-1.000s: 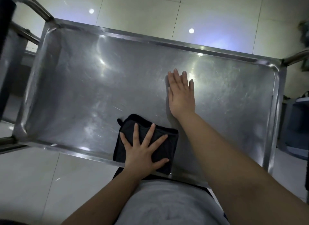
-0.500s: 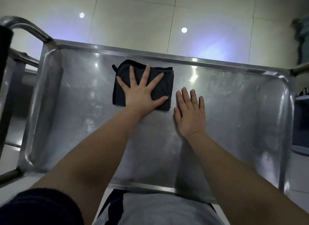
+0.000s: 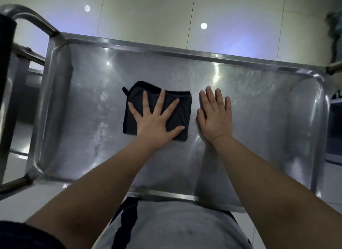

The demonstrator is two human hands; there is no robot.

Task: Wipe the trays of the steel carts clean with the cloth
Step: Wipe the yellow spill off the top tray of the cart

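A steel cart's top tray (image 3: 259, 104) fills the view, scuffed and shiny with a raised rim. A folded black cloth (image 3: 183, 109) lies near the tray's middle. My left hand (image 3: 157, 119) presses flat on the cloth with the fingers spread wide. My right hand (image 3: 215, 115) rests flat on the bare steel just right of the cloth, fingers straight and close together.
The cart's tubular handle (image 3: 35, 20) and side rails stand at the left. Another steel post (image 3: 333, 67) juts in at the right corner. Pale floor tiles (image 3: 148, 17) lie beyond the far rim. A dark shelf or cart (image 3: 335, 130) sits right of the tray.
My left hand slid the cloth from the near rim to the far rim, then back toward the tray's middle. My right hand stayed flat on the steel.
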